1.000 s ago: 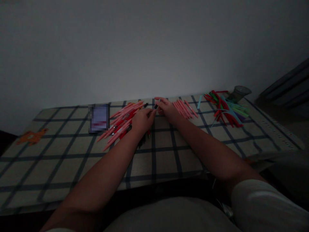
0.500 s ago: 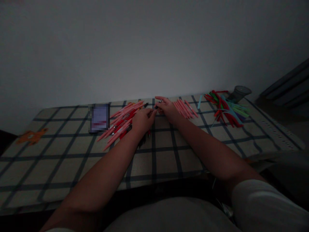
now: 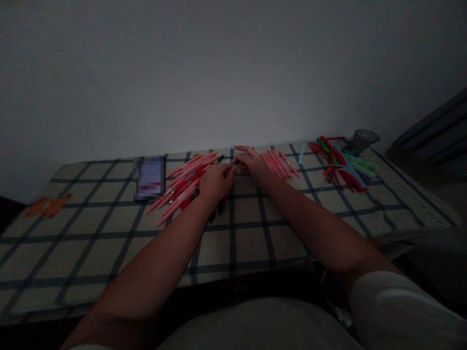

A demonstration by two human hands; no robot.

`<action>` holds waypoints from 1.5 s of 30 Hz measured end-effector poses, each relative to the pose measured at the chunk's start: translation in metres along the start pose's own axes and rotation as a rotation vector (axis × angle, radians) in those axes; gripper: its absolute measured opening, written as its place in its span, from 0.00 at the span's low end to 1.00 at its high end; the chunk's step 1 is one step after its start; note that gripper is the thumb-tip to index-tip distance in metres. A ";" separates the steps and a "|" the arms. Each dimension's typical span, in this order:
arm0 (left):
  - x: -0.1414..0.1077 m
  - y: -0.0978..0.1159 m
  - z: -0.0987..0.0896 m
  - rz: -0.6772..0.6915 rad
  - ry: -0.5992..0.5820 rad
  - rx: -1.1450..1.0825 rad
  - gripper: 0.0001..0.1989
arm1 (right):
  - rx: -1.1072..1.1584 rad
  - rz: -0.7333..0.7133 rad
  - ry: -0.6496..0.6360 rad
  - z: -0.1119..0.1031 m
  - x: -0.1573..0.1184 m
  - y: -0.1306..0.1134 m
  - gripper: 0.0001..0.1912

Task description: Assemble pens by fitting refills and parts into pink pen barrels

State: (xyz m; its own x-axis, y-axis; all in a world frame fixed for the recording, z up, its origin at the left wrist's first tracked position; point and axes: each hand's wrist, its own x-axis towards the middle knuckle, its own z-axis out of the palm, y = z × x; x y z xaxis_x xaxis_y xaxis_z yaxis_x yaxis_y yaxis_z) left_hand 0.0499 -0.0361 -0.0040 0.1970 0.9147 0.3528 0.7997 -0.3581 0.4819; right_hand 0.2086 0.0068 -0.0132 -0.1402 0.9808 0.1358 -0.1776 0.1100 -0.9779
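My left hand (image 3: 218, 183) and my right hand (image 3: 252, 164) meet near the middle of the checked tablecloth. Between their fingertips is a small dark, pen-like piece (image 3: 237, 161), pinched from both sides. Under and beside my left hand lies a pile of pink pens (image 3: 182, 187) mixed with red and black ones; part of it is hidden by the hand and forearm. Just right of my right hand, a row of pink pens (image 3: 279, 164) lies side by side.
A blurred-out device (image 3: 151, 179) lies left of the pile. An orange bear-shaped item (image 3: 48, 206) is at the far left. Red, green and blue strips (image 3: 343, 165) lie at the right, by a dark transparent cup (image 3: 365, 139). A wall (image 3: 233, 73) rises behind the tablecloth (image 3: 251, 238).
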 end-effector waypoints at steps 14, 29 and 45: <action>0.000 -0.001 0.001 0.018 0.015 0.017 0.19 | -0.066 0.089 0.037 -0.002 0.002 0.005 0.16; 0.001 0.000 0.000 -0.016 0.009 -0.015 0.18 | -0.088 0.079 0.055 0.002 -0.002 -0.005 0.14; 0.001 -0.002 -0.001 -0.016 0.014 -0.023 0.18 | 0.007 0.051 0.010 0.002 -0.002 -0.002 0.13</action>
State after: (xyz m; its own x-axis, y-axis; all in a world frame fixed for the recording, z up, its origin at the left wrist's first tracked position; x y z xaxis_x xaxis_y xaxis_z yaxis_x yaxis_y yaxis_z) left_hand 0.0485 -0.0347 -0.0039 0.1760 0.9177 0.3562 0.7895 -0.3477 0.5058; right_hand 0.2070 0.0046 -0.0113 -0.1396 0.9866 0.0843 -0.1772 0.0589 -0.9824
